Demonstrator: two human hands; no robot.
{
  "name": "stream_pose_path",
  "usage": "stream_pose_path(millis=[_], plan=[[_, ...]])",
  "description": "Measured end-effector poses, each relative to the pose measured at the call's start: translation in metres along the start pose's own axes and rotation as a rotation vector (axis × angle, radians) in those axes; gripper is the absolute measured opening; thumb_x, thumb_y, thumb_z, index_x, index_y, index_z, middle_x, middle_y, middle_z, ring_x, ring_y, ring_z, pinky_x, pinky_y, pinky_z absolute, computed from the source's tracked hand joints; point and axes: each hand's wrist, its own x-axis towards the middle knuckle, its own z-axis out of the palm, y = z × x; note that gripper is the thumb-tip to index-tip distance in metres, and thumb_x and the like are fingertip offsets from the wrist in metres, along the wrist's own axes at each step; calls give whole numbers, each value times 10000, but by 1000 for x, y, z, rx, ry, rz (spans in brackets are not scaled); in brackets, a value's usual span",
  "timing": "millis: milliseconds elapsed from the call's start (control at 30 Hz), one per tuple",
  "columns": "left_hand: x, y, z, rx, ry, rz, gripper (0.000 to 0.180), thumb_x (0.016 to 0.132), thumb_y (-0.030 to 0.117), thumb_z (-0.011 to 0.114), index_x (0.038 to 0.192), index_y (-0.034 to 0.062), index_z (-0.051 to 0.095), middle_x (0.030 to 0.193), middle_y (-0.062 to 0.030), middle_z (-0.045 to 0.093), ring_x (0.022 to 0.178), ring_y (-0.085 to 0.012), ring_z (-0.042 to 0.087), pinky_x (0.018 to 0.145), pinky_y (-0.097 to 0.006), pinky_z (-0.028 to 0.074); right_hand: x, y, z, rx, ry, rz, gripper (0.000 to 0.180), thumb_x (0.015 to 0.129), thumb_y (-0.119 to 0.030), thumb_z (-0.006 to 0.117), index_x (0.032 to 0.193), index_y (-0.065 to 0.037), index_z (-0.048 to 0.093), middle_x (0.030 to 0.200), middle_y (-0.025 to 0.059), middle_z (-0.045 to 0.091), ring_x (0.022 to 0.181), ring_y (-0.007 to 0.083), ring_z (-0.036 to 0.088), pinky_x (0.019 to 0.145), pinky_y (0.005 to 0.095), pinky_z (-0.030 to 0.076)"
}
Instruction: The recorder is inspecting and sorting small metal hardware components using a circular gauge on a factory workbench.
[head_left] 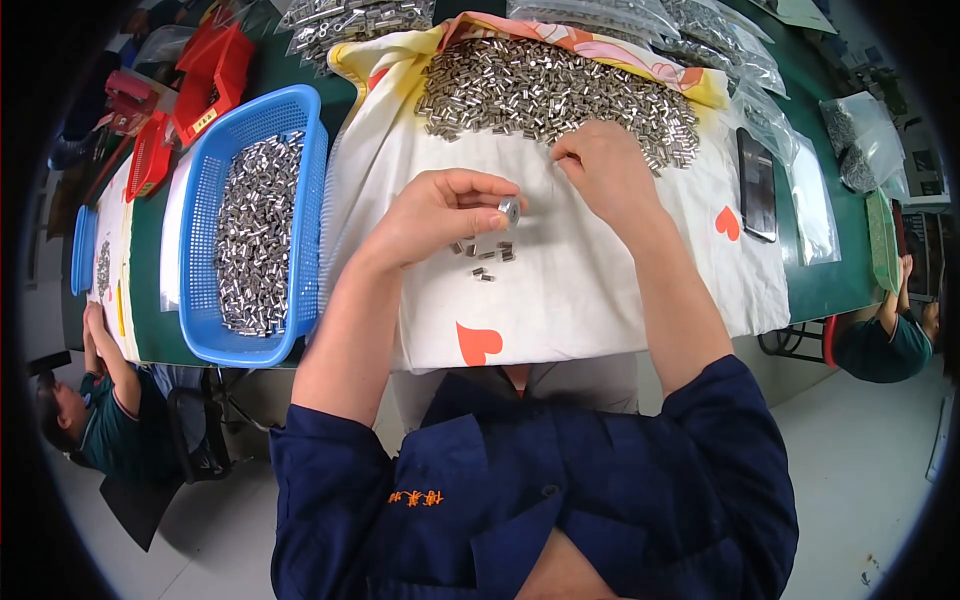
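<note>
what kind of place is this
Probably a small-parts sorting bench in a workshop: a heap of small silver metal sleeves on a white cloth, a blue plastic basket full of them, clear bagged batches behind.

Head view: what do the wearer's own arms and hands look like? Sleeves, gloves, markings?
Both hands are bare: no gloves, rings or watch show on the left hand or the right hand. The forearms are bare too. The dark navy jacket sleeves are pushed up past the elbows. The jacket has a collar and small orange embroidery on the chest.
</note>
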Motion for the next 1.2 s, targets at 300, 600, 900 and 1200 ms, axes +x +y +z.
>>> stream_pose_path(millis=[300,600,900,1200], plan=[[4,-7,-5,-98,220,80,306,760,23,620,1058,-3,556,909,-52,621,800,-86,579,712,-203,465,-3,-41,-17,890,-147,178,62,757,-50,587,808,-31,617,771,22,596,697,87,524,649,216,424],[5,-5,-2,-86,211,84,300,756,19,628,1045,-23,558,899,-72,619,796,-102,583,723,-206,469,-7,-51,-14,781,-72,143,64,715,-42,610,777,-28,610,752,24,606,666,107,543,593,239,437],[4,-6,-2,-71,234,79,312,752,7,628,1053,-28,557,900,-79,621,802,-100,585,715,-202,471,-7,-47,-14,699,-76,58,100,712,-85,612,799,-36,616,744,78,611,657,193,588,593,283,459],[2,-2,2,55,165,13,295,737,10,639,1025,-13,579,911,-57,624,797,-87,585,718,-209,470,0,-19,-25,474,40,123,130,713,-87,615,829,-28,620,742,63,623,633,146,571,603,247,448]])
